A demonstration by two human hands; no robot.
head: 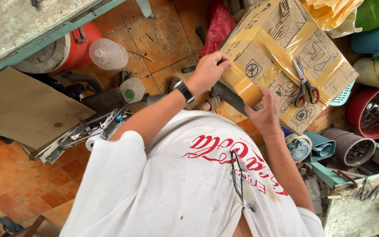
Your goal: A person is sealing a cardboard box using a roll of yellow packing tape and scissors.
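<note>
**Both hands pressed to the near side of a taped cardboard box**

A cardboard box (286,57) wrapped in bands of tan tape sits tilted just in front of the person, above an orange tiled floor (154,48). The left hand (209,70), with a black watch (184,91) on its wrist, lies flat with fingers together against the box's near left corner, on a band of tape. The right hand (266,115) rests on the near side of the box lower down, its fingers spread a little and pressing the taped surface; it clamps nothing that can be seen. A pair of scissors (304,85) with red and black handles lies on top of the box, apart from both hands. A pair of glasses (238,175) hangs from the collar of the person's white shirt (163,188). To the left stand a clear plastic jug (108,53) and a red cooler (73,48) under a table's edge. To the right lie rolled mats (312,147) and a red basin (371,112).
</note>
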